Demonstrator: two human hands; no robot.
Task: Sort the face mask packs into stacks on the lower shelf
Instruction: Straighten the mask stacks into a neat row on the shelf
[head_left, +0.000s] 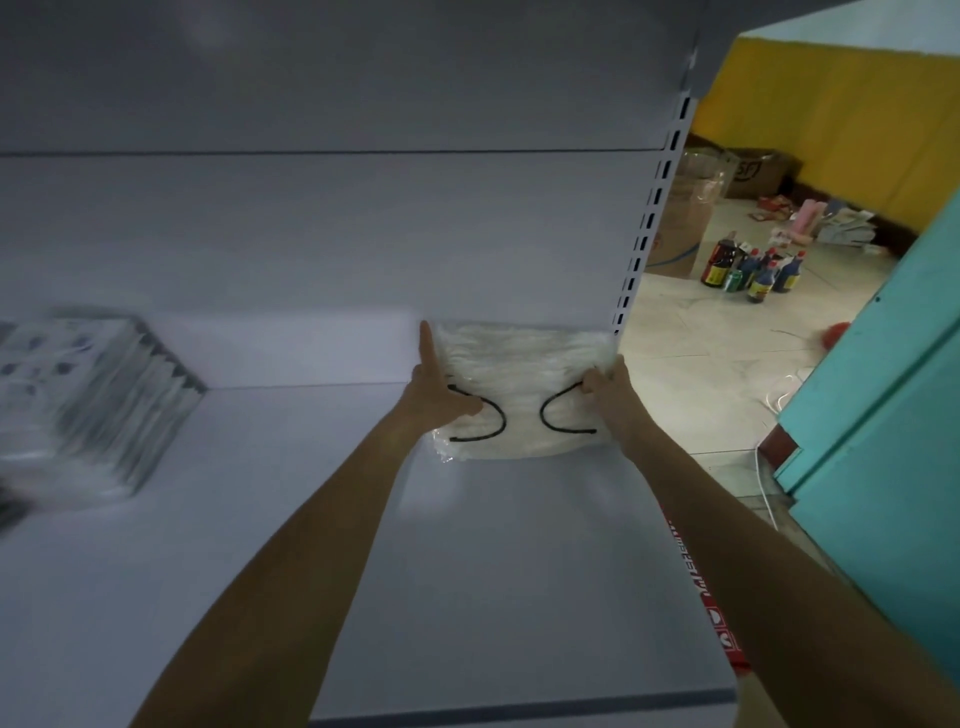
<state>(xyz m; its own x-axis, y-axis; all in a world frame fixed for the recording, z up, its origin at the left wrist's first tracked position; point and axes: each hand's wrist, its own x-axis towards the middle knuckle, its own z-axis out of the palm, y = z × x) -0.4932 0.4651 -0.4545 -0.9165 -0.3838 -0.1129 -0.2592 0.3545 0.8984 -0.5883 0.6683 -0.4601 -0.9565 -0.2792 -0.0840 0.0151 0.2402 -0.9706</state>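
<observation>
A clear plastic pack of white face masks with black ear loops (522, 387) lies on the white lower shelf (322, 519), pushed into the back right corner. My left hand (434, 387) rests on the pack's left edge, forefinger pointing up along the back panel and thumb on top of the pack. My right hand (608, 384) pinches the pack's right edge. A blurred stack of printed mask packs (88, 400) stands at the far left of the same shelf, against the back panel.
The shelf's slotted upright (652, 208) marks its right end. Beyond it, on the tiled floor, stand several dark sauce bottles (753, 267), cardboard boxes (753, 174) and a teal cabinet (883, 415). A red price strip (696, 582) runs along the shelf's right edge.
</observation>
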